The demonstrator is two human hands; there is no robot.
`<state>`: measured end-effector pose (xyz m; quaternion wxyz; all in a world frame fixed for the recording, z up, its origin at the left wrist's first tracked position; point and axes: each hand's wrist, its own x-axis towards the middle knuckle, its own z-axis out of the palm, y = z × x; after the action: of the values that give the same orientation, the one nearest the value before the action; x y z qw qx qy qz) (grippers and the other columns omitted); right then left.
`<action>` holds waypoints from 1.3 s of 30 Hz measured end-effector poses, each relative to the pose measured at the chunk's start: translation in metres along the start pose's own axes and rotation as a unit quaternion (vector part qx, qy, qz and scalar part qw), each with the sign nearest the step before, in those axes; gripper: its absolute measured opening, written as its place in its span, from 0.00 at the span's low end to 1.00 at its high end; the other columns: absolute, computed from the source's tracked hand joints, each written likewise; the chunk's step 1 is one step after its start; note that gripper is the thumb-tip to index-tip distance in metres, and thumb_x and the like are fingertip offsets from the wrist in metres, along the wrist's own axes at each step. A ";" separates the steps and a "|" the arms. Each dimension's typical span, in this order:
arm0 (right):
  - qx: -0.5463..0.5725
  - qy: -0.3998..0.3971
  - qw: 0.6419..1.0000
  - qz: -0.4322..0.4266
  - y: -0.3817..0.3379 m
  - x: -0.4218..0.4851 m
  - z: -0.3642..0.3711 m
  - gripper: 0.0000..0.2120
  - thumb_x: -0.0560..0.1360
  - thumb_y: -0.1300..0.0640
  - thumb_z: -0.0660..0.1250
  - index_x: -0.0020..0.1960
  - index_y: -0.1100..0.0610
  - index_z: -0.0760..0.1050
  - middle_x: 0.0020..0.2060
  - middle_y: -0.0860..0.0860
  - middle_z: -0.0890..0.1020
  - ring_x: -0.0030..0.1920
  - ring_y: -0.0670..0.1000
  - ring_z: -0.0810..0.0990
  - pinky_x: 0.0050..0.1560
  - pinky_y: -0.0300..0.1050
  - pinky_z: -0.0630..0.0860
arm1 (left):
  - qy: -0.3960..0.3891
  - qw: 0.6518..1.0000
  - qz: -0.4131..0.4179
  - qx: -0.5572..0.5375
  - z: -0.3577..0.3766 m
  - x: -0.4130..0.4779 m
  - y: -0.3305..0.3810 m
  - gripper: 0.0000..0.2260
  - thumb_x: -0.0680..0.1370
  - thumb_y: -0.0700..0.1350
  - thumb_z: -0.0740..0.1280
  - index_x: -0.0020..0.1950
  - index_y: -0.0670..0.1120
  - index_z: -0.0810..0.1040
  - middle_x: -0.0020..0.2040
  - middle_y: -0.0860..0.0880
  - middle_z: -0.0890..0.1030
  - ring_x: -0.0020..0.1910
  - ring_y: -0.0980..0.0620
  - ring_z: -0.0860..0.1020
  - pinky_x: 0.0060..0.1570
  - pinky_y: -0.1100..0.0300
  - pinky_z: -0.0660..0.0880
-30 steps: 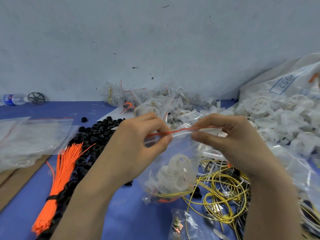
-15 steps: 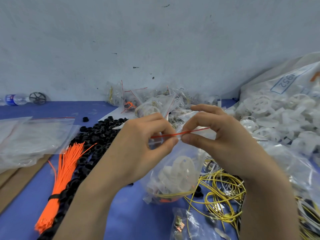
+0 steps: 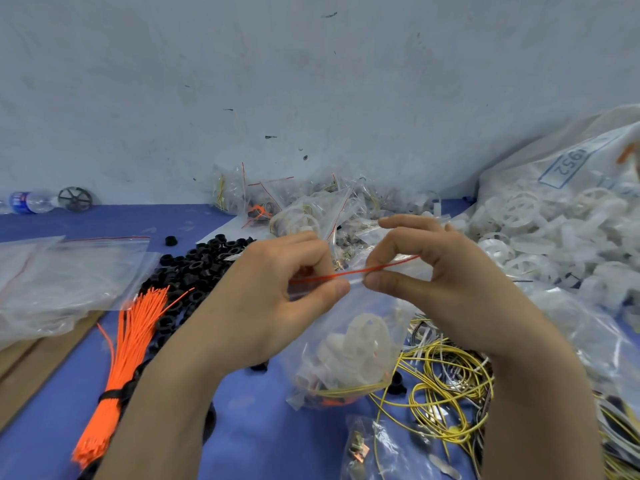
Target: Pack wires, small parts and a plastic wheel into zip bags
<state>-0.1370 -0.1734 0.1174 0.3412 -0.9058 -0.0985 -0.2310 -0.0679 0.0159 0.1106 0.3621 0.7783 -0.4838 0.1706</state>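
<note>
Head view shows both hands pinching the red zip strip (image 3: 349, 273) of one bag (image 3: 346, 344). Left hand (image 3: 273, 296) pinches at 9 o'clock of the strip, right hand (image 3: 440, 275) at 3 o'clock. A white wheel (image 3: 363, 336) and yellow wires sit inside this bag already. I think it only needs sealing. More loose wires (image 3: 446, 386), black parts (image 3: 201, 268) and wheels wait on the counter (image 3: 114, 223).

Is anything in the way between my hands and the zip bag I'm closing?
Nothing visible: the left hand and right hand both already pinch the red seal strip of the zip bag.
</note>
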 end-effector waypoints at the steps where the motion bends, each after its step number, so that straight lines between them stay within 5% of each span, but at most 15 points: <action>1: 0.006 0.013 1.000 0.007 0.003 0.000 -0.002 0.04 0.68 0.54 0.73 0.38 0.46 0.78 0.50 0.35 0.77 0.63 0.33 0.67 0.69 0.41 0.59 | 0.000 1.000 -0.005 -0.008 -0.003 -0.001 -0.002 0.12 0.73 0.48 0.69 0.33 0.45 0.72 0.31 0.53 0.70 0.32 0.59 0.68 0.34 0.71 0.62; 3: 0.012 0.033 0.999 0.028 0.009 -0.002 -0.007 0.04 0.68 0.55 0.74 0.37 0.49 0.79 0.52 0.37 0.77 0.63 0.36 0.69 0.59 0.26 0.61 | -0.001 1.000 -0.010 -0.018 -0.009 -0.004 -0.006 0.13 0.73 0.52 0.67 0.34 0.46 0.72 0.33 0.54 0.72 0.32 0.58 0.69 0.34 0.69 0.63; 6: 0.018 0.040 0.998 0.038 0.013 -0.004 -0.011 0.04 0.67 0.54 0.74 0.36 0.49 0.79 0.50 0.38 0.79 0.61 0.34 0.71 0.52 0.21 0.61 | -0.005 0.999 -0.019 -0.034 -0.015 -0.007 -0.009 0.14 0.72 0.56 0.64 0.33 0.47 0.72 0.33 0.53 0.73 0.32 0.54 0.71 0.35 0.66 0.66; 10: 0.075 0.089 0.992 0.042 0.025 -0.003 -0.008 0.08 0.64 0.50 0.75 0.40 0.47 0.79 0.45 0.43 0.82 0.54 0.39 0.77 0.53 0.35 0.70 | 0.001 0.999 -0.027 -0.024 -0.020 -0.010 -0.013 0.13 0.72 0.58 0.65 0.33 0.51 0.72 0.31 0.55 0.73 0.31 0.56 0.70 0.32 0.69 0.64; 14: 0.223 0.047 0.956 0.182 0.050 -0.004 0.000 0.36 0.52 0.43 0.77 0.59 0.43 0.72 0.52 0.45 0.83 0.54 0.41 0.80 0.57 0.41 0.72 | 0.023 0.997 -0.069 -0.038 -0.026 -0.013 -0.021 0.15 0.70 0.58 0.72 0.33 0.50 0.74 0.27 0.57 0.71 0.26 0.60 0.66 0.28 0.72 0.62; 18: 0.225 -0.176 0.920 0.268 0.070 -0.005 0.029 0.17 0.63 0.50 0.75 0.50 0.54 0.79 0.43 0.46 0.84 0.43 0.42 0.83 0.45 0.35 0.74 | 0.043 0.993 -0.097 -0.054 -0.024 -0.012 -0.021 0.16 0.66 0.60 0.70 0.32 0.49 0.74 0.26 0.55 0.70 0.26 0.59 0.65 0.28 0.71 0.62; 20: 0.226 -0.196 0.918 0.260 0.072 0.000 0.039 0.06 0.72 0.57 0.70 0.43 0.59 0.78 0.34 0.48 0.80 0.33 0.46 0.79 0.34 0.36 0.73 | 0.081 0.987 -0.129 -0.054 -0.024 -0.012 -0.024 0.17 0.65 0.59 0.70 0.29 0.46 0.73 0.23 0.55 0.68 0.24 0.59 0.63 0.25 0.71 0.59; 24: 0.221 -0.192 0.925 0.241 0.056 0.009 0.034 0.13 0.78 0.58 0.64 0.35 0.59 0.73 0.26 0.47 0.79 0.24 0.47 0.75 0.22 0.36 0.67 | 0.196 0.952 -0.234 -0.014 -0.041 -0.022 -0.049 0.14 0.72 0.56 0.69 0.32 0.48 0.76 0.23 0.54 0.72 0.23 0.58 0.65 0.25 0.69 0.62; 27: 0.240 -0.246 0.909 0.237 0.043 0.009 0.037 0.16 0.78 0.58 0.63 0.32 0.58 0.68 0.23 0.51 0.73 0.20 0.49 0.72 0.19 0.36 0.62 | 0.204 0.921 -0.326 0.053 -0.058 -0.041 -0.080 0.14 0.77 0.53 0.68 0.35 0.47 0.78 0.32 0.50 0.80 0.35 0.50 0.77 0.40 0.58 0.72; 29: 0.272 -0.234 0.900 0.248 0.034 0.010 0.041 0.17 0.77 0.58 0.64 0.29 0.57 0.70 0.23 0.54 0.69 0.20 0.49 0.69 0.22 0.39 0.61 | 0.151 0.899 -0.405 0.068 -0.062 -0.055 -0.103 0.11 0.78 0.51 0.68 0.40 0.46 0.80 0.42 0.43 0.82 0.45 0.41 0.79 0.50 0.49 0.74; 31: 0.391 -0.114 0.868 0.283 0.030 0.015 0.043 0.16 0.75 0.61 0.65 0.28 0.59 0.75 0.24 0.55 0.73 0.22 0.50 0.72 0.23 0.37 0.68 | 0.090 0.878 -0.469 0.043 -0.062 -0.065 -0.120 0.10 0.78 0.50 0.68 0.44 0.45 0.80 0.47 0.41 0.82 0.50 0.40 0.79 0.57 0.46 0.74; 33: 0.536 0.077 0.788 0.294 0.027 0.024 0.041 0.12 0.78 0.63 0.62 0.36 0.61 0.77 0.28 0.55 0.80 0.26 0.48 0.80 0.26 0.37 0.77 | 0.048 0.866 -0.498 0.022 -0.059 -0.069 -0.132 0.09 0.78 0.51 0.67 0.43 0.46 0.79 0.48 0.43 0.81 0.50 0.41 0.79 0.57 0.46 0.74; 35: 0.621 0.187 0.715 0.262 0.031 0.031 0.041 0.09 0.80 0.58 0.59 0.56 0.61 0.74 0.49 0.57 0.82 0.49 0.49 0.83 0.44 0.38 0.80 | 0.057 0.859 -0.508 0.025 -0.053 -0.068 -0.143 0.10 0.79 0.50 0.67 0.40 0.47 0.78 0.44 0.46 0.80 0.47 0.43 0.78 0.53 0.50 0.73; 37: 0.645 0.198 0.688 0.268 0.033 0.032 0.042 0.22 0.80 0.52 0.59 0.72 0.57 0.63 0.68 0.59 0.70 0.67 0.53 0.72 0.62 0.45 0.72 | 0.072 0.850 -0.518 0.059 -0.045 -0.070 -0.156 0.12 0.79 0.45 0.66 0.35 0.46 0.76 0.37 0.43 0.77 0.40 0.44 0.73 0.45 0.53 0.70; 39: 0.634 0.176 0.698 0.283 0.029 0.031 0.042 0.26 0.79 0.49 0.60 0.75 0.55 0.58 0.71 0.62 0.65 0.69 0.57 0.69 0.66 0.48 0.69 | 0.038 0.844 -0.531 0.071 -0.037 -0.074 -0.165 0.11 0.79 0.42 0.64 0.36 0.45 0.71 0.36 0.42 0.71 0.38 0.48 0.67 0.41 0.57 0.62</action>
<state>-0.0853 -0.1666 0.0882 0.8952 -0.4029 0.1008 -0.1617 0.0451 0.1341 0.0238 0.3590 0.9327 0.0312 0.0160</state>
